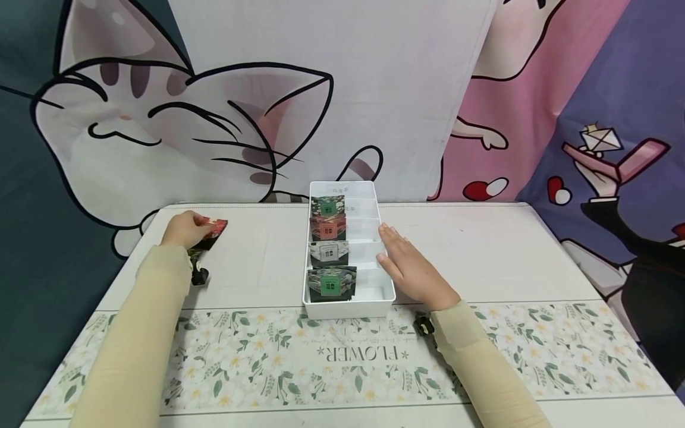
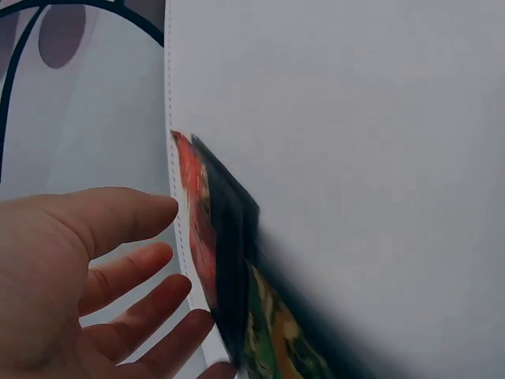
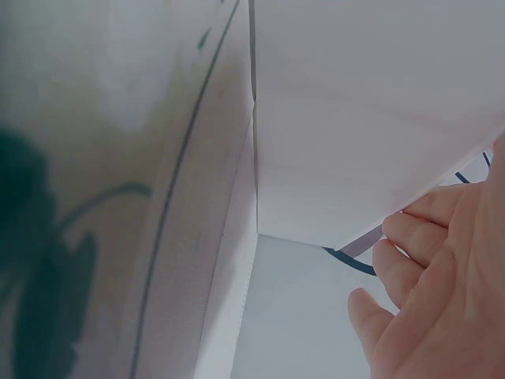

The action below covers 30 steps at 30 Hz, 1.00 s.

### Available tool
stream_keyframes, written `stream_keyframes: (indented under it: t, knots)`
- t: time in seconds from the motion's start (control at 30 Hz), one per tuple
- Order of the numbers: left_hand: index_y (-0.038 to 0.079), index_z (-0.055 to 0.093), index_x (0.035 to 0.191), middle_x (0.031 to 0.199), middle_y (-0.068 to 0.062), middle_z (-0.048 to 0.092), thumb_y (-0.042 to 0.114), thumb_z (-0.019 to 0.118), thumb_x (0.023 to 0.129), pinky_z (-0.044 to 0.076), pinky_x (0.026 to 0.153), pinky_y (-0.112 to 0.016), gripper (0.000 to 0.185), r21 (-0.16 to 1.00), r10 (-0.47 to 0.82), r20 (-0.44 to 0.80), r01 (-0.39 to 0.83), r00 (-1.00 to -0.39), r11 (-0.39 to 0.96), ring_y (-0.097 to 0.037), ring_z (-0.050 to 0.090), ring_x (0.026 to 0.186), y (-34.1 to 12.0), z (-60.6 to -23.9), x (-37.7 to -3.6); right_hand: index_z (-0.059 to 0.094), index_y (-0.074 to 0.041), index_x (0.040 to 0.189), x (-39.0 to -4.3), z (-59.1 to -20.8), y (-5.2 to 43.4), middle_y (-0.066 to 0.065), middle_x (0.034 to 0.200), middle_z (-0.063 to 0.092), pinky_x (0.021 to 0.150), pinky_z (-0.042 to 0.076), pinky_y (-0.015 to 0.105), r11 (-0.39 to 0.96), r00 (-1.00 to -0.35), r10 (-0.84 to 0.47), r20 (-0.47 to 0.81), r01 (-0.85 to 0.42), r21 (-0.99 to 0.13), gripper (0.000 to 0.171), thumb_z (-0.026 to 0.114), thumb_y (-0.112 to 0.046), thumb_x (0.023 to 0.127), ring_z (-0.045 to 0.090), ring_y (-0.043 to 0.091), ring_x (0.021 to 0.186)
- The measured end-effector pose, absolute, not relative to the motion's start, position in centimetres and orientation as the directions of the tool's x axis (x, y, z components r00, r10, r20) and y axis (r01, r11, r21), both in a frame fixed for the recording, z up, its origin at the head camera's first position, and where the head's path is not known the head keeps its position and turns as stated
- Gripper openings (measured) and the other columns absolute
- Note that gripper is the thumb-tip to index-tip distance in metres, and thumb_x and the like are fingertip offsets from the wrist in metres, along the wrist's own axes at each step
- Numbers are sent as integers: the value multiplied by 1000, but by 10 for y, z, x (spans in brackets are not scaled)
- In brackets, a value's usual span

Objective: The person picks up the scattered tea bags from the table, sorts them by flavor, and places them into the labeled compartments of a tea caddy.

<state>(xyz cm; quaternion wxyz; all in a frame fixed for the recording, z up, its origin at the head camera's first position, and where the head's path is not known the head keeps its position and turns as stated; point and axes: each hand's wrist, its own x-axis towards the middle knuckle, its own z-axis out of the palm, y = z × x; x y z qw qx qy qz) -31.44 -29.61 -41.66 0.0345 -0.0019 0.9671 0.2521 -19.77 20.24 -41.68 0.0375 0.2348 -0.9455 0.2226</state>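
At the table's left back, my left hand point(image 1: 184, 230) is at a red-and-black flat sachet point(image 1: 217, 226). In the left wrist view the thumb and fingers are loosely apart beside the red sachet point(image 2: 199, 213); contact is unclear. A green-and-gold patterned sachet point(image 2: 278, 335) overlaps it below. My right hand point(image 1: 414, 270) has its fingers extended against the right rim of a white divided box point(image 1: 346, 310). Along the box's left side stand a front green sachet point(image 1: 330, 285), a silver-grey one point(image 1: 329, 254), a red one point(image 1: 328, 228) and a back green one point(image 1: 327, 206).
The white table point(image 1: 257, 255) carries a floral printed strip point(image 1: 241, 362) along its front. Behind it hangs a cat-patterned cloth point(image 1: 374, 107). Black wrist devices point(image 1: 424, 324) sit below both wrists. At the right edge is a dark shape point(image 1: 655, 315).
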Motion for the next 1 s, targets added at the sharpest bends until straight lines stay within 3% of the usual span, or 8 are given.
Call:
stream_keyframes:
  t: [0.2,0.5,1.0]
  knots:
    - [-21,43,136,130,-43,50,23,58,100,43,99,-64,59,453,7,-99,-39,-995,891,-57,50,118,-302,-421,-318,16,-1,161,-197,-417,202,12,168,16,124,14,48,788,-887,-427,174,-459,-410,64,37,-36,111,12,28,155]
    - [-20,40,138,126,-45,50,20,64,95,43,99,-64,63,444,9,-87,-30,-996,896,-58,51,116,-301,-422,-321,15,-2,161,-198,-417,202,14,168,16,125,13,47,787,-888,-427,169,-457,-414,65,36,-37,111,12,28,155]
    - [-19,35,143,135,-43,45,21,66,94,37,107,-64,71,510,-19,-96,-66,-995,858,-56,46,122,-301,-422,-316,16,-1,161,-197,-416,202,14,167,16,125,13,47,787,-890,-425,168,-455,-417,65,36,-37,111,12,28,155]
